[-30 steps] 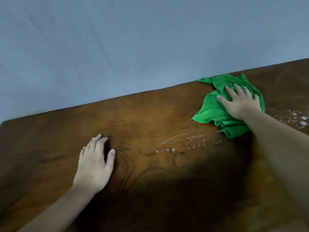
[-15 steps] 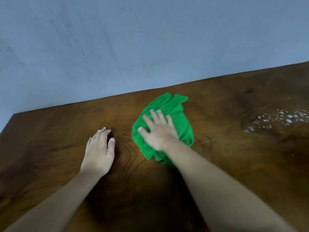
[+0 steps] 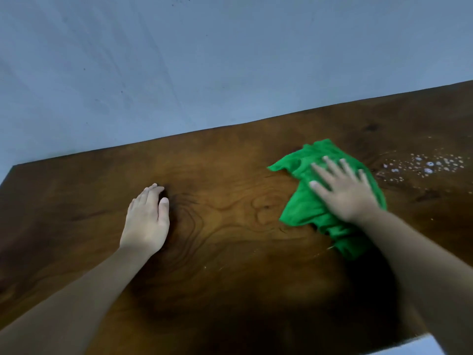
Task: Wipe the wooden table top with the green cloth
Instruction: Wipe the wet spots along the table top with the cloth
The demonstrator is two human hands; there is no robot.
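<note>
The dark wooden table top (image 3: 230,252) fills the lower half of the head view. A crumpled green cloth (image 3: 304,206) lies on it right of centre. My right hand (image 3: 343,193) presses flat on the cloth with fingers spread, and is motion-blurred. My left hand (image 3: 148,221) rests palm down on the bare wood left of centre, fingers together, holding nothing. A patch of white foam droplets (image 3: 425,167) sits on the wood just right of the cloth.
A plain blue-grey wall (image 3: 204,73) runs along the table's far edge. The table's left corner (image 3: 12,167) shows at the left. The near edge shows at the bottom right (image 3: 409,340).
My right hand swept the cloth left from the far right to beside my left hand, then back right toward the foam droplets. The left hand stayed planted.
</note>
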